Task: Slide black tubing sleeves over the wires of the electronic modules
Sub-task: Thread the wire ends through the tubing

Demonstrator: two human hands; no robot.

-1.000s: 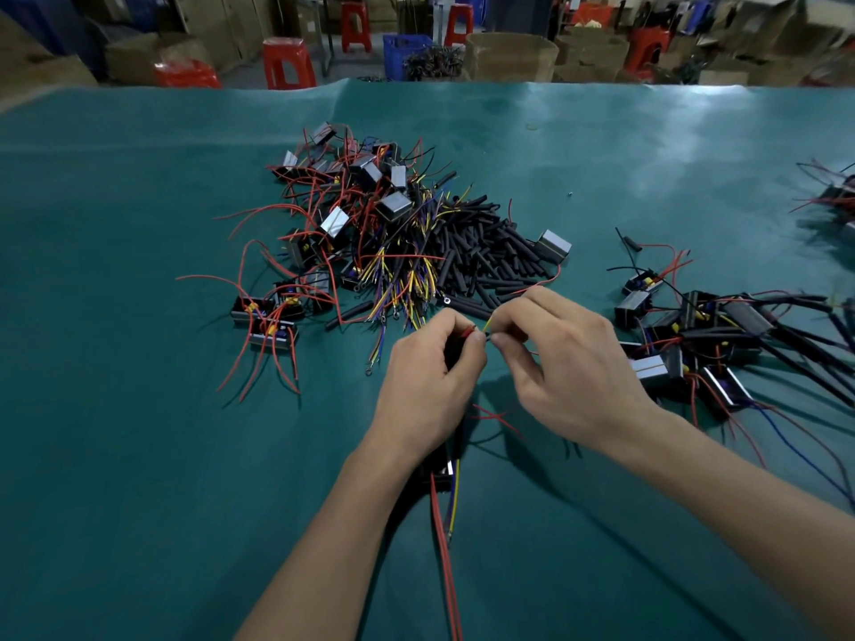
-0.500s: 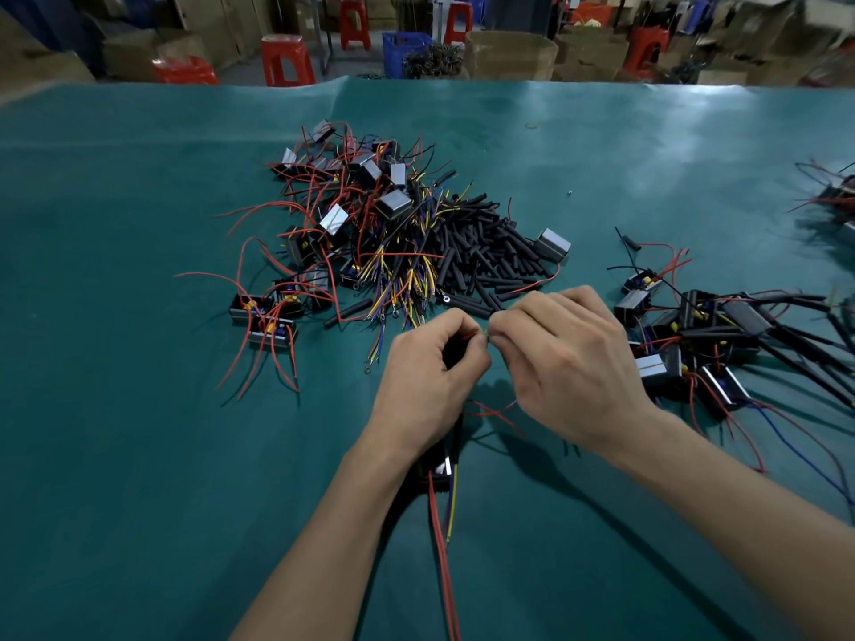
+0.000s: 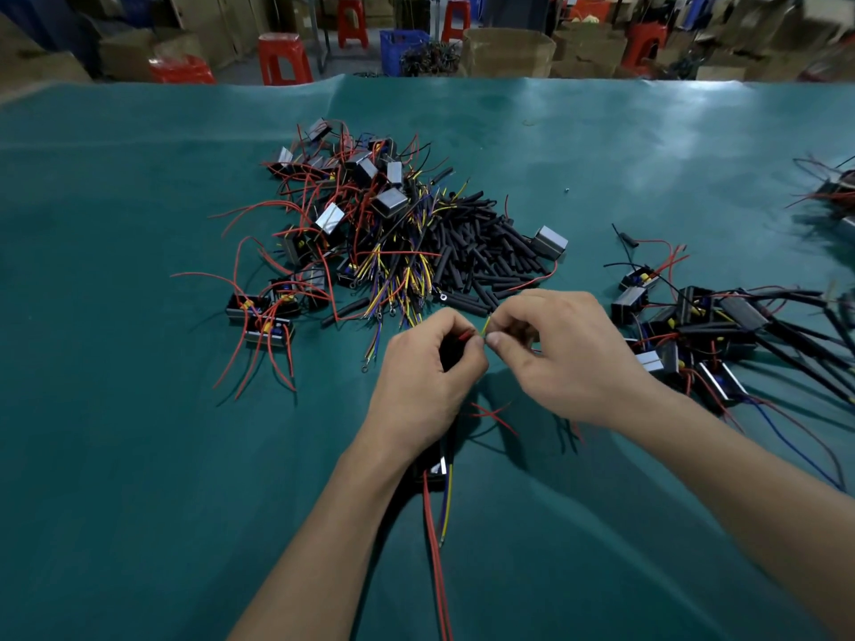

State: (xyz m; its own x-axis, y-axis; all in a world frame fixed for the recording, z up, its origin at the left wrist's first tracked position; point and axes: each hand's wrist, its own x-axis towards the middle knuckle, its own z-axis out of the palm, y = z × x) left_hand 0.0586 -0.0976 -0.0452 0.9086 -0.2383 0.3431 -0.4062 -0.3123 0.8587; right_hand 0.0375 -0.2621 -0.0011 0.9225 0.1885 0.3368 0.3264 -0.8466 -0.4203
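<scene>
Many bare grey-cased modules with loose red and yellow wires [image 3: 351, 233] lie heaped beside the pile of short black tubing sleeves [image 3: 481, 252] on the green table cover [image 3: 139, 455], while a smaller cluster of sleeved modules [image 3: 721, 330] sits right — so most work seems left. Close together, the left hand [image 3: 425, 381] grips a black sleeve [image 3: 449, 353] and the right hand [image 3: 564, 353] pinches a thin yellow wire [image 3: 486, 325] at its mouth — threading looks barely begun.

Counts on the green worktop [image 3: 139, 409]

Two hands, left [image 3: 423, 381] and right [image 3: 569, 358]; one heap of black tubing sleeves [image 3: 481, 252], too many to count; three clusters of wired modules: centre [image 3: 342, 215], right [image 3: 694, 330], far right [image 3: 833, 192].
</scene>
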